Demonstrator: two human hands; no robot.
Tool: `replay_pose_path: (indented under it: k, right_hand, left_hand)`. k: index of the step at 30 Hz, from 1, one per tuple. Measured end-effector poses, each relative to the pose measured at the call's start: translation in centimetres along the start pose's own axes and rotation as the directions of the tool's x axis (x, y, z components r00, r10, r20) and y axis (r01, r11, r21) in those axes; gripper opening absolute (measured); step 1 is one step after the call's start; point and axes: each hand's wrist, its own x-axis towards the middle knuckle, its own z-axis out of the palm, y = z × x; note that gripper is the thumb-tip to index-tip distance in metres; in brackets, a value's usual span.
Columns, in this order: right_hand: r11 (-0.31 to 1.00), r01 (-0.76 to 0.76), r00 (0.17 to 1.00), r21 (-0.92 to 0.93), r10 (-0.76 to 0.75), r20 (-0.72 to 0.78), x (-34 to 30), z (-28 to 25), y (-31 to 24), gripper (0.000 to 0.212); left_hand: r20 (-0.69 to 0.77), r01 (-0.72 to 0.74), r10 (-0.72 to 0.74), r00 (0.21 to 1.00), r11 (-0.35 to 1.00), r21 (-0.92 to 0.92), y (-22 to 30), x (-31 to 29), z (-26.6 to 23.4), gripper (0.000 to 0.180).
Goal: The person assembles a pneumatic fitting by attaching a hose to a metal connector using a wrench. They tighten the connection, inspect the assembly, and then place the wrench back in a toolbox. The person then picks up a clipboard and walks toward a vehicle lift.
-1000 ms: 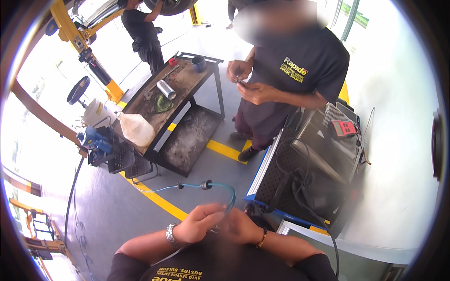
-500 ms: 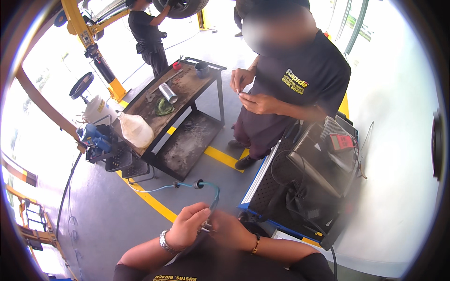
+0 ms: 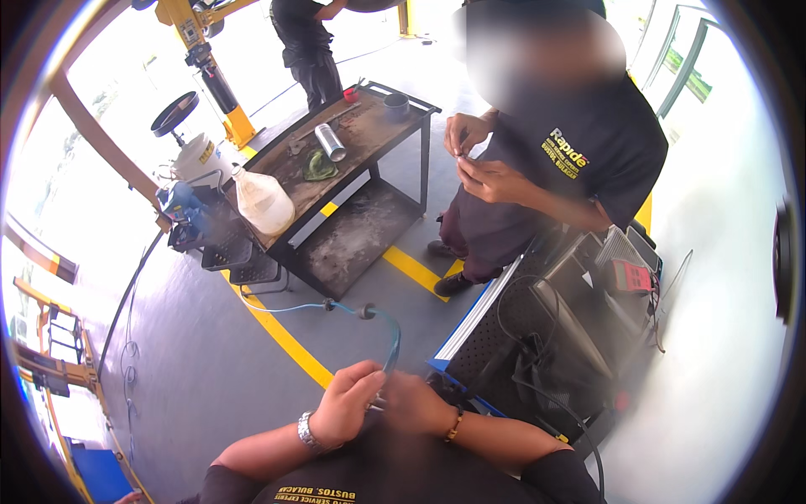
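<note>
1. Below the cart's (image 3: 361, 252) near corner in view: teal cable (image 3: 395, 338), two dark collars (image 3: 366, 312) on it.
2. Left hand (image 3: 348, 405): closed on cable.
3. Right hand (image 3: 417, 407): beside left, blurred; can't tell grip.
4. Done: collars on, cable held up. Remaining: can't tell, end hidden.

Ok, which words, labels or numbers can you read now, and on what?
Wording not copied.
Co-worker's dark shirt: readable pale and yellow chest print.
Wearer's dark shirt: readable yellow print, upside down.
White bucket: print too blurred.
Red meter: markings too blurred.
</note>
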Motion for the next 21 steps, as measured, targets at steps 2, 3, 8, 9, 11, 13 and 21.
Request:
replay_pose_path:
  k: [2,3,8,9,11,13,21]
  right_hand:
    - [1.0,0.014,1.0,0.011,-0.014,-0.023,0.3,-0.9,-0.7,0.028]
    - [1.0,0.021,0.999,0.017,-0.021,-0.035,0.5,-1.4,-1.2,0.031]
    - [0.977,-0.142,0.984,0.16,0.157,-0.087,1.3,-3.8,-2.2,0.024]
    - [0.969,-0.189,0.971,0.159,0.208,-0.119,1.3,-4.0,-2.0,0.02]
    - [0.953,-0.196,0.951,0.231,0.242,-0.193,2.1,-4.2,-1.7,0.017]
    - [0.907,-0.237,0.915,0.348,0.328,-0.234,3.2,-4.2,-1.6,0.019]
    - [0.926,-0.146,0.91,0.35,0.264,-0.319,5.6,-3.6,1.3,0.03]
  left_hand:
    - [0.032,-0.009,0.009,0.999,1.0,-0.009,0.0,0.5,-0.1,0.024]
    - [0.062,-0.008,0.01,0.998,0.999,-0.032,-0.2,0.9,-0.3,0.024]
    - [-0.058,-0.524,0.526,0.849,0.851,0.046,-2.1,3.6,-0.5,0.047]
    - [0.054,-0.544,0.56,0.827,0.771,0.331,-2.5,3.8,-1.8,0.06]
    - [0.247,-0.476,0.453,0.857,0.508,0.718,-3.7,4.2,-2.5,0.108]
    - [0.228,-0.426,0.448,0.865,0.412,0.806,-5.6,4.8,-0.6,0.111]
    - [-0.002,-0.219,0.414,0.91,0.486,0.846,-7.5,5.2,1.5,0.116]
